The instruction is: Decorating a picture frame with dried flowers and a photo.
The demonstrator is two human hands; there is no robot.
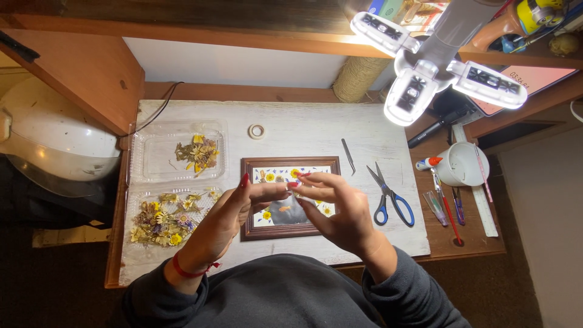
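Head view: hands (297, 203) meet above picture frame (250, 228), fingertips touching.

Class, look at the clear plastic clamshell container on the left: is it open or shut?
Open. The clamshell container lies spread flat, both halves facing up, each holding loose dried flowers.

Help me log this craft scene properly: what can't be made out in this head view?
- What the left hand and right hand pinch: too small, hidden by fingertips.
- Centre of the brown wooden picture frame: covered by both hands.
- Shelf items at top right: cut by the edge, behind the white folding lamp.
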